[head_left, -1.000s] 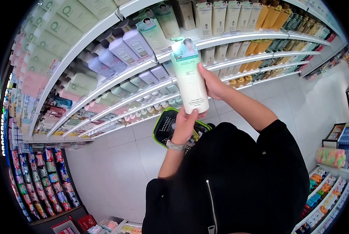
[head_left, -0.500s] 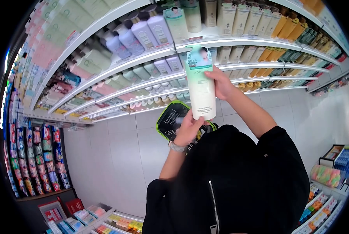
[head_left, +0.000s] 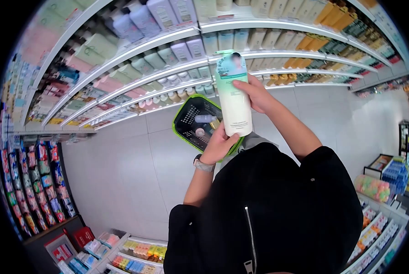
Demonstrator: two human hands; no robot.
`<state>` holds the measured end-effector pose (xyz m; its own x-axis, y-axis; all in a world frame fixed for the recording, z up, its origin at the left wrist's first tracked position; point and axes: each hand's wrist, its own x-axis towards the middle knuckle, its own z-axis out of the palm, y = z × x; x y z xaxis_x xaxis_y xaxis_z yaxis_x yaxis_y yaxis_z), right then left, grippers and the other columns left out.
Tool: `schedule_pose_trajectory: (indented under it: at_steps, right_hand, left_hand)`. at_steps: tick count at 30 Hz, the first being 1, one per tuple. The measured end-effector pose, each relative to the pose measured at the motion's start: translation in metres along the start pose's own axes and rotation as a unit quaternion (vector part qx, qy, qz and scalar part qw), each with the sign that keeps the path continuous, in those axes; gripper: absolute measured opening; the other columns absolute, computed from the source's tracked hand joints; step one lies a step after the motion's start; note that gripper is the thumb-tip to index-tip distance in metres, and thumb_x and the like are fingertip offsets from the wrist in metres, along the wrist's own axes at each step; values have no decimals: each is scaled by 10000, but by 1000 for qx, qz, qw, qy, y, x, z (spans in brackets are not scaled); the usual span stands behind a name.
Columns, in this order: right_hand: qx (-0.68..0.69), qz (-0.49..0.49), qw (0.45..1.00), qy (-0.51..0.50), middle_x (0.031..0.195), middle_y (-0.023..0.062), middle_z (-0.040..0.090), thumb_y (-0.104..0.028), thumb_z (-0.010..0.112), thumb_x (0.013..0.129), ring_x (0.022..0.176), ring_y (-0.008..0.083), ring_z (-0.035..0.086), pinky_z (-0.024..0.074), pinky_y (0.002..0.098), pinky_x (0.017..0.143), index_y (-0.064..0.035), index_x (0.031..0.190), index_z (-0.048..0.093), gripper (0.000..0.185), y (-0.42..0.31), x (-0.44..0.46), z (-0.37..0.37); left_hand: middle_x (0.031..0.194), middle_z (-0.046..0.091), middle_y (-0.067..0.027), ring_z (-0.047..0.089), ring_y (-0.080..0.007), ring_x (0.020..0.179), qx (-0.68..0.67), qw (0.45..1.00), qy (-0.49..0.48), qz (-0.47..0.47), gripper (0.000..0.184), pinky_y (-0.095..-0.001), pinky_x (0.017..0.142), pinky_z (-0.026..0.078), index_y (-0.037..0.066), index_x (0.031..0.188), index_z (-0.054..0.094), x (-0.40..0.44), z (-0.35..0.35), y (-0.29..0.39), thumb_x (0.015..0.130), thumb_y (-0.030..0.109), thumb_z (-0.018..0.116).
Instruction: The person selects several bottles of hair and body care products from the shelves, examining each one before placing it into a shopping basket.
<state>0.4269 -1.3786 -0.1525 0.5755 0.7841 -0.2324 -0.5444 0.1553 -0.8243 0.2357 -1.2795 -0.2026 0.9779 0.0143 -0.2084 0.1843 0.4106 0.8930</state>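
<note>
A tall pump bottle, pale green fading to cream, is held upright in front of my chest. A teal tag hangs at its neck. My right hand grips the upper right side, thumb across the front. Low on the bottle, my left hand supports its base, with the thumb on the front; a watch is on that wrist. Behind and below the bottle is a black basket with a green rim, partly hidden by the bottle and my left hand. Inside it lie a purple-grey bottle and other small items.
Curved-looking shelves of bottles run across the front, with purple bottles and orange packs on them. To the left stands a rack of packets. More display shelves are behind me. Grey tiled floor lies between.
The view has tilted downward, so the shelves sit higher and more of the basket's inside shows. Both hands keep hold of the bottle.
</note>
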Motion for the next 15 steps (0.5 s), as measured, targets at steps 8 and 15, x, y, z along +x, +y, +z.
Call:
schedule_pose_trajectory:
  at_steps: [8, 15]
  right_hand:
    - [-212, -114, 964, 112, 1167, 109, 644, -214, 781, 835, 1056, 190, 628, 523, 346, 905, -10, 1310, 504, 586, 25, -51, -36]
    - [-440, -217, 861, 132, 1224, 160, 605, -207, 843, 747, 1139, 256, 598, 464, 390, 984, -16, 1314, 479, 700, 78, -114, -56]
  left_hand:
    - [1161, 624, -69, 586, -106, 972, 191, 981, 12, 29, 442, -259, 783, 490, 24, 1362, 482, 13, 5, -31, 955, 111, 631]
    - [953, 684, -56, 627, -113, 780, 171, 977, 109, 63, 326, -247, 711, 507, 1, 1262, 549, 29, 25, 11, 1005, 202, 572]
